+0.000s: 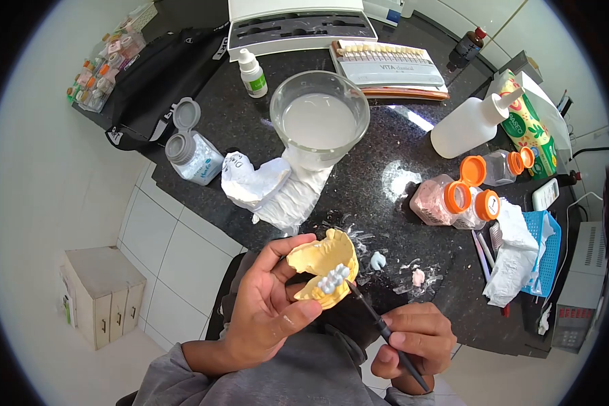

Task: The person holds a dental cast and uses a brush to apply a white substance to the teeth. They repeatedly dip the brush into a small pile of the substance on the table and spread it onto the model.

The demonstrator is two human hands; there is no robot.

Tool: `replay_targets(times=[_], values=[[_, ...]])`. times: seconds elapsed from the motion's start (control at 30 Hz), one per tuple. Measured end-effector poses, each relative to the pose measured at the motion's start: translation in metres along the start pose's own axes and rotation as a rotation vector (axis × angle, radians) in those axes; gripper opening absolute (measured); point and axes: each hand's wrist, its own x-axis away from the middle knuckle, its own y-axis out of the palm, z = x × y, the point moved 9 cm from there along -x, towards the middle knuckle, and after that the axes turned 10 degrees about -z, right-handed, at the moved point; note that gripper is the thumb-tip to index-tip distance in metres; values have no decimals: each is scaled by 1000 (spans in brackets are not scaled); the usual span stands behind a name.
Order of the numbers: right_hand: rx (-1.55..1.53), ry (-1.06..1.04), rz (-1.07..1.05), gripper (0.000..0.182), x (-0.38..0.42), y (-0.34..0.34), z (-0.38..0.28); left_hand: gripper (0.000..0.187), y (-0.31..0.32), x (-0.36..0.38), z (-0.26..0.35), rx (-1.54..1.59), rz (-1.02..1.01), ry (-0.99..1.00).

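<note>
Countertop (386, 145) of black stone carries a glass bowl (320, 118) at the far side. Nearer, the left hand (267, 311) grips a yellow dental cast (325, 265), while the right hand (413, 338) pinches a thin brush (379, 323), its tip touching the cast's white teeth (334, 277).

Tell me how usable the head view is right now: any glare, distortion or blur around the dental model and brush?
Head view: strong fisheye, black corners, edges curved. Glare patches on the black countertop beside the glass bowl. Centre evenly lit and sharp: the yellow dental model in the left hand and the brush in the right hand read clearly.
</note>
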Motion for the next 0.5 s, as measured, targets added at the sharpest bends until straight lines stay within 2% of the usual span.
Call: replay_targets(times=[0.5], values=[[13, 17, -53, 26, -2, 5, 4, 72, 1, 0, 1, 8, -51, -6]])
